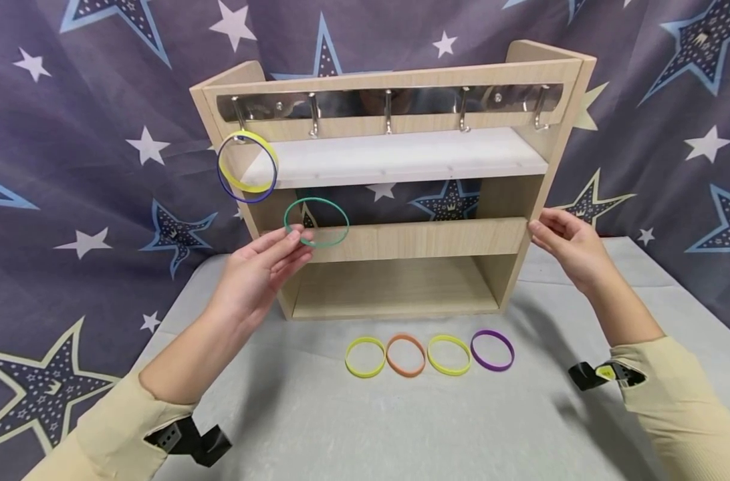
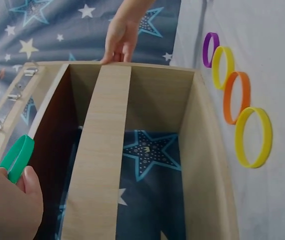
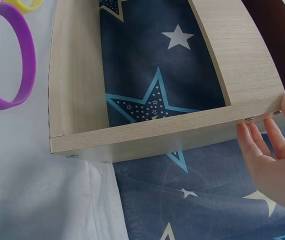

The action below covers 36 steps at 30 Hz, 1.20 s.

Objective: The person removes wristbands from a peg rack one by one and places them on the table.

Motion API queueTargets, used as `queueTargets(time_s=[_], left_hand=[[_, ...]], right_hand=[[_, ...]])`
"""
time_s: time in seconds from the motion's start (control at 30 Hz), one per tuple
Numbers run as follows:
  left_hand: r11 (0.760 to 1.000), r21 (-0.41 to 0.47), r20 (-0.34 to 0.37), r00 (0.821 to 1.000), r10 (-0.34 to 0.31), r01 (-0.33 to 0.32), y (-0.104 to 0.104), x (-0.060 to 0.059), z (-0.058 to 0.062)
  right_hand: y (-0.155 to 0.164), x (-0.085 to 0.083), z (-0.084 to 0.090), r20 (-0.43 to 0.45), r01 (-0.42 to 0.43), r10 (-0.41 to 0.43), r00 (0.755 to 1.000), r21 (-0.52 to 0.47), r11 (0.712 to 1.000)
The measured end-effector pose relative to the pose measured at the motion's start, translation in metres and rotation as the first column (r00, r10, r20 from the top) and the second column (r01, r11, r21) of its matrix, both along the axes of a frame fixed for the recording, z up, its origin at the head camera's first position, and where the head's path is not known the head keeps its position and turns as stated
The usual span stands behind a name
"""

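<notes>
Left hand [image 1: 263, 267] pinches a green band [image 1: 315, 222] in front of the rack [image 1: 401, 240]; right hand [image 1: 566, 244] rests on the rack's right side.

In the head view the green band sits left of centre, held by the fingertips just before the rack's middle crossbar, below the second hook [image 1: 313, 120] from the left. The right hand, at centre right, lays nearly straight fingers against the rack's side panel, gripping nothing. At upper left, a yellow band [image 1: 247, 160] and a blue band [image 1: 245, 184] hang together on the leftmost hook [image 1: 238, 120]. Low in the centre, on the white cloth [image 1: 365, 427], four bands lie in a row: yellow [image 1: 365, 357], orange [image 1: 406, 355], yellow [image 1: 448, 355], purple [image 1: 493, 350], each just beside the next.
</notes>
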<state>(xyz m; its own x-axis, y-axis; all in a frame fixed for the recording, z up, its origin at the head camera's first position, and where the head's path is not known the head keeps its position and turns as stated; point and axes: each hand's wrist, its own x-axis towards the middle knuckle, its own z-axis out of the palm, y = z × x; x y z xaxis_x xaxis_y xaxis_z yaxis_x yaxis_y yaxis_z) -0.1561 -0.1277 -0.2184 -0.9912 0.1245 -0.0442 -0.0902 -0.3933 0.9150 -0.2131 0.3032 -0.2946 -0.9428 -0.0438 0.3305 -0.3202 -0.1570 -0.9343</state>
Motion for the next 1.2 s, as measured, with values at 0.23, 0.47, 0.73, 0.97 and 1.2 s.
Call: queueTargets(time_s=[0.23, 0.47, 0.73, 0.97, 1.2], left_hand=[[0.999, -0.044, 0.022, 1.0, -0.006, 0.007, -0.003, -0.001, -0.011], [0.996, -0.087, 0.048, 0.999, -0.014, 0.018, -0.006, 0.001, -0.019], [0.991, -0.131, 0.066, 0.998, -0.018, 0.026, -0.01, 0.002, -0.029], [0.987, -0.154, 0.102, 0.994, -0.031, 0.047, -0.011, 0.001, -0.041], [0.98, -0.19, 0.136, 0.99, -0.039, 0.065, -0.012, 0.001, -0.053]], right_hand=[[0.0, 0.0, 0.0, 0.0, -0.004, 0.004, 1.0, 0.005, 1.0], [-0.001, 0.0, -0.001, -0.012, -0.006, 0.006, 1.0, -0.007, 1.0], [-0.001, -0.001, -0.001, -0.021, -0.007, 0.007, 1.0, 0.002, 1.0], [0.002, -0.001, -0.002, -0.011, 0.001, -0.001, 1.0, 0.006, 1.0], [0.001, -0.002, -0.002, -0.012, 0.002, -0.001, 1.0, 0.004, 1.0]])
